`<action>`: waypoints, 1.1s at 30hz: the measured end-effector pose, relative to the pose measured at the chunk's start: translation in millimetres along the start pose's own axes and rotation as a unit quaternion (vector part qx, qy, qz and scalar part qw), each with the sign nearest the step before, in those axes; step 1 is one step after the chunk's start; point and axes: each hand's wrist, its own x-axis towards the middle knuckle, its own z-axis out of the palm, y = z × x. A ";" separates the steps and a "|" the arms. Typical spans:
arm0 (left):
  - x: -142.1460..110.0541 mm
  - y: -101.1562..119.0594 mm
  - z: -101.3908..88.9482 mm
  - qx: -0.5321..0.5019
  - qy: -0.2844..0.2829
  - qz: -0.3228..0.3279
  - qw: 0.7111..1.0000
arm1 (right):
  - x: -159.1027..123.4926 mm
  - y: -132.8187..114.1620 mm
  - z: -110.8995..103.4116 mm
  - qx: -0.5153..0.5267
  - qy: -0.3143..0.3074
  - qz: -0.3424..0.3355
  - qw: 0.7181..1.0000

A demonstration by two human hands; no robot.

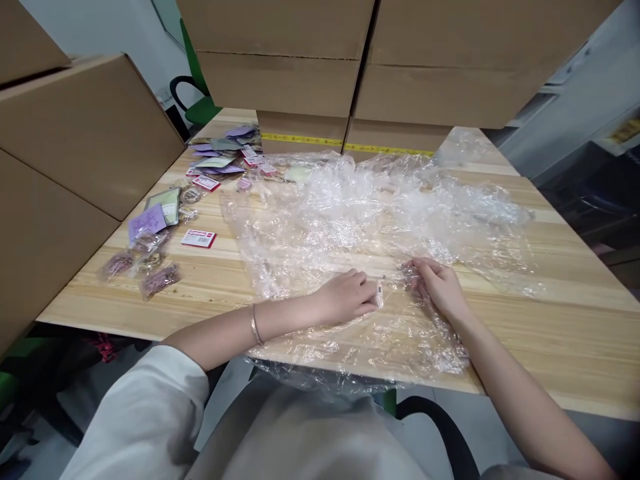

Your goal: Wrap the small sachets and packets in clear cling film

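Crumpled clear plastic film (345,200) spreads across the wooden table, and its near part hangs over the front edge. My left hand (347,297) rests low over the film with its fingers curled. At those fingertips is a small white label-like piece (379,293) with a dark mark, too small to read. To the right, my right hand (440,283) pinches a gathered fold of the film between thumb and fingers. Its other fingers are bent and partly hidden.
Purple and green packets (220,157) lie piled at the back left. Nearer are a purple pouch (147,223), small clear bags (161,280) and a red-white card (199,239). Large cardboard boxes (280,83) stand behind the table, with another box (90,133) on the left.
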 end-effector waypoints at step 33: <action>-164.0 -4.4 -94.1 0.142 0.203 -0.424 0.871 | -6.0 -1.5 -34.2 -0.275 0.045 -0.109 0.954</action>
